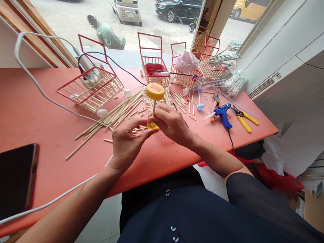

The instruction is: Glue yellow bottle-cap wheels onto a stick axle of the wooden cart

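My left hand [130, 136] pinches a small yellow bottle cap [151, 126] by its edge, low in front of me. With my right hand [173, 123] I grip a thin pale stick [154, 108] that stands upright from this cap. A larger yellow-orange cap [155, 91] with red print sits on the stick's upper end, so the two caps and stick look like a wheel pair on an axle. Behind my hands lies a lattice of short sticks [165, 98], partly hidden. Long wooden sticks [111, 116] are piled to its left.
Red-trimmed stick carts [91, 86] stand along the back. To the right lie a blue glue gun [223, 114], orange-handled pliers [215, 101] and yellow-handled pliers [244, 118]. A phone [17, 179] rests at left near a white cable [48, 91]. Outside, a person [110, 35] bends down.
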Demonstrator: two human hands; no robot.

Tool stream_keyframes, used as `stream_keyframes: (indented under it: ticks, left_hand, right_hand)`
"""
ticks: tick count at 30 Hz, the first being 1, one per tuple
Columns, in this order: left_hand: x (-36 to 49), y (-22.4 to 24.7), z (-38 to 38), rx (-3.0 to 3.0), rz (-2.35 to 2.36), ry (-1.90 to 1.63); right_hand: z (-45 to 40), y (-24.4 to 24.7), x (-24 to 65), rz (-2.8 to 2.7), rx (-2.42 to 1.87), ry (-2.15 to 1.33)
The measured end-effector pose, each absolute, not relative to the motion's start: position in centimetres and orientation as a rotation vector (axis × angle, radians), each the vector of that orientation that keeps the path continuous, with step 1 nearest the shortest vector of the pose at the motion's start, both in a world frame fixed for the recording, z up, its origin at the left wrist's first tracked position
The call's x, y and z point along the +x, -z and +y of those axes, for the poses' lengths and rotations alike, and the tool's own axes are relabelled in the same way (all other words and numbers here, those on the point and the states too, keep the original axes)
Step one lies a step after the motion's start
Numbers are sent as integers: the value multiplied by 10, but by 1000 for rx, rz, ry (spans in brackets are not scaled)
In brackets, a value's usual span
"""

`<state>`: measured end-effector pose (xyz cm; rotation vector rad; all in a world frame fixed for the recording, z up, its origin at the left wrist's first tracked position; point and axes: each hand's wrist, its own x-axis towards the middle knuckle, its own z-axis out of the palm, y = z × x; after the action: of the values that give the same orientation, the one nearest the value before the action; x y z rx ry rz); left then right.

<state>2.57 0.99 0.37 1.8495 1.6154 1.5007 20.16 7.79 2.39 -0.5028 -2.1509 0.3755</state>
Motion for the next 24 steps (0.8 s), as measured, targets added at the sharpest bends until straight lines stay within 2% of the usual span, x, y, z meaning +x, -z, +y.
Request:
stream_keyframes:
  ticks: [24]
  left_hand:
    - [26,-3,9,1853,1603,-1503]
  right_hand:
    - [78,-24,201,-2156,-511,-389]
